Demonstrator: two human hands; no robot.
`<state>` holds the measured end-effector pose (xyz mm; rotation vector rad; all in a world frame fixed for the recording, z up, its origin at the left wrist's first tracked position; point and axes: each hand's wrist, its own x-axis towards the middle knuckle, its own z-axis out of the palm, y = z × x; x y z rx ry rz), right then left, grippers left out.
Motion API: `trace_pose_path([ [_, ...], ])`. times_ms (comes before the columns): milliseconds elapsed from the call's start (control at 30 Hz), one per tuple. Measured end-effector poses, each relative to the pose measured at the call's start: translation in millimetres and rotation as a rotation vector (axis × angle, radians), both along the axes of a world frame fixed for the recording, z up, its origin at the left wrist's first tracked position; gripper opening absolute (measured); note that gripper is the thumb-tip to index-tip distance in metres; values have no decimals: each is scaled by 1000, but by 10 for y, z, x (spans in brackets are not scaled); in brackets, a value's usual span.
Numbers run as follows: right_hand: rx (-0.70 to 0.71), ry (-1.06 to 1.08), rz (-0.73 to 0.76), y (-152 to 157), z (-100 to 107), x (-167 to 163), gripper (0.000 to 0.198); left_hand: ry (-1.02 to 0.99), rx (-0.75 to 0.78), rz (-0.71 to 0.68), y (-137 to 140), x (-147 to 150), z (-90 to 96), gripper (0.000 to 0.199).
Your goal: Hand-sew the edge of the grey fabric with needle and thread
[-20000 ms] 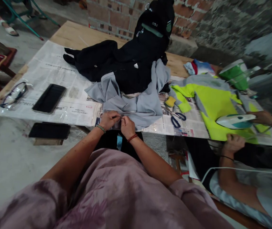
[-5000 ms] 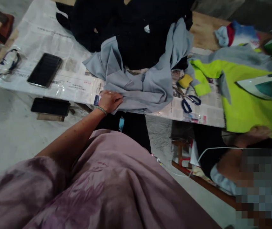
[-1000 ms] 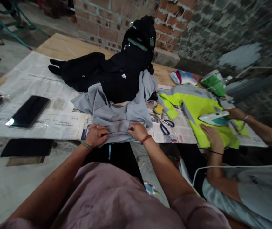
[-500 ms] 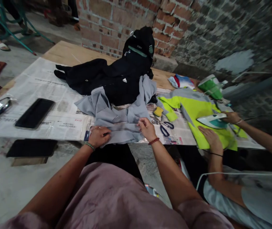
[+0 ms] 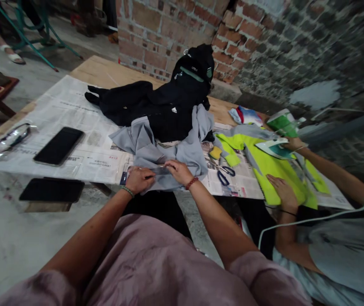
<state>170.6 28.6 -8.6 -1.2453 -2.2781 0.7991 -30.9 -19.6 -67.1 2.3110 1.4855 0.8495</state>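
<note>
A crumpled grey garment lies at the front edge of the newspaper-covered table. My left hand is closed on its near left edge, with a small dark object I cannot make out at the fingertips. Beside it, my right hand pinches a fold of the same cloth near its middle. A black jacket lies right behind the grey cloth. To the right of my right hand are dark-handled scissors and a small yellow piece.
On my right a co-worker's hand holds an iron over a yellow-green and grey shirt; the other hand rests on the cloth. A phone and glasses lie left. A black bag stands behind.
My right hand has moved left along the grey cloth, closer to my left hand. The co-worker's iron has moved away toward the back of the shirt. The view has shifted slightly.
</note>
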Motion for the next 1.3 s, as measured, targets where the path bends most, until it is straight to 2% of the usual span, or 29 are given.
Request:
trace_pose_path([
  [233,56,-177,76,34,-107,-58,18,-40,16,-32,10,-3,-18,16],
  [533,10,-211,121,54,-110,-5,16,-49,-16,-21,1,4,7,18],
  [833,-178,-96,149,23,20,-60,16,-38,-73,-10,-7,43,74,19],
  [1067,-446,-76,77,50,78,-246,19,-52,-37,-30,12,28,4,19],
  [1200,-465,11,6,47,73,-361,21,-42,-32,-34,10,30,10,19],
  [1300,-530,92,-62,43,59,-391,13,-42,-35,-24,2,34,23,19],
])
